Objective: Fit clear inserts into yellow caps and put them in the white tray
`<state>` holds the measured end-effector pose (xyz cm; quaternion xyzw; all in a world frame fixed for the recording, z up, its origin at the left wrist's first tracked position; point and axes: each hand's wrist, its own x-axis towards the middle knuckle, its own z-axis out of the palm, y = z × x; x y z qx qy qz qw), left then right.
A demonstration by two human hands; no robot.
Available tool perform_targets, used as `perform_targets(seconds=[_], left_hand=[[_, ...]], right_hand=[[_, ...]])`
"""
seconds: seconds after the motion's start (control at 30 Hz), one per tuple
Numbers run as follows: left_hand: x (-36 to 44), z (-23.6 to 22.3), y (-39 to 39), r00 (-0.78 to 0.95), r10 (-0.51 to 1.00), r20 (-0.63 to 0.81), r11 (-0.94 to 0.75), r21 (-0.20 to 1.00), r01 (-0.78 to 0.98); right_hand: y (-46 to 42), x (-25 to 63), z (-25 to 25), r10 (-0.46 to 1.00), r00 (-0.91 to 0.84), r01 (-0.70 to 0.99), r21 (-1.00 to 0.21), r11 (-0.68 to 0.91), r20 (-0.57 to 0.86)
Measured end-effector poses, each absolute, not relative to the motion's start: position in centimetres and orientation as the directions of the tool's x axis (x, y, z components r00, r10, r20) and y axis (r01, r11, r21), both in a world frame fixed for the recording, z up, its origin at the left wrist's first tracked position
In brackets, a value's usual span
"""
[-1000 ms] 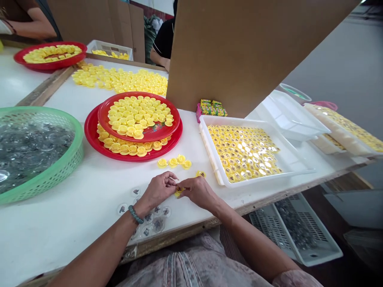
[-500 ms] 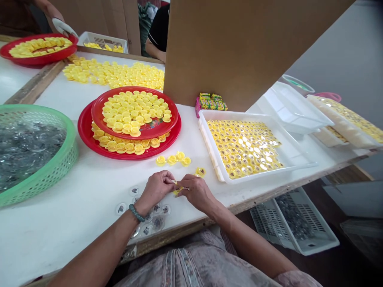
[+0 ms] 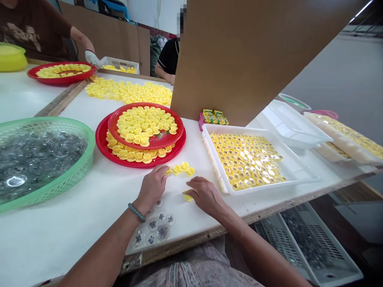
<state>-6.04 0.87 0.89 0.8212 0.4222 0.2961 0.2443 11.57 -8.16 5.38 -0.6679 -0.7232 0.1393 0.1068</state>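
Four yellow pieces (image 3: 177, 170) sit clustered on the white surface (image 3: 119, 215), near the red trays (image 3: 101, 145). Left hand (image 3: 152, 187): fingertips at the leftmost piece (image 3: 168, 171) of that cluster; the back of the hand hides the contact, so whether the grip is closed cannot be told. Right hand (image 3: 208, 197): thumb over a separate yellow piece (image 3: 188, 197), index finger apart from it; a firm hold is not confirmed. Clear discs (image 3: 153, 224) with dark prints lie beside the left wrist. White tray (image 3: 295, 167), right side: rows of glossy-topped yellow items (image 3: 239, 159). Step in hand, as judged: collecting one piece left-handed. Next move calls for a light fingertip pinch, neighbours undisturbed.
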Motion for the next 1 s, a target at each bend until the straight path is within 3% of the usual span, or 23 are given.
perform_targets(seconds=[0.17,0.3,0.43,0.7,0.87,1.0], left_hand=[[-5.7,0.8,2.1,0.604,0.745,0.283,-0.656,0.475,0.587],[-6.0,0.8,1.9,0.616,0.738,0.274,-0.659,0.488,0.573],[-6.5,0.8,2.0,0.591,0.757,0.279,-0.640,0.497,0.585],[-6.6,0.7,2.0,0.586,0.780,0.220,-0.604,0.511,0.611],[-7.1,0.8,1.9,0.556,0.805,0.209,-0.554,0.599,0.578],[-7.7,1.1,2.3,0.559,0.782,0.275,-0.593,0.601,0.535]], right_hand=[[-4.6,9.5,4.5,0.990,-0.142,0.977,-0.163,0.136,-0.022],[-3.1,8.7,3.2,0.980,-0.181,0.983,-0.033,0.178,-0.078],[-3.1,8.8,2.5,0.978,-0.177,0.984,0.015,0.179,-0.107],[-3.1,9.1,2.3,0.990,-0.084,0.995,-0.072,0.076,-0.117],[-1.7,10.2,3.4,0.998,-0.045,0.991,-0.124,0.051,0.047],[-0.8,10.6,4.0,0.988,-0.116,0.978,-0.163,0.133,0.106]])
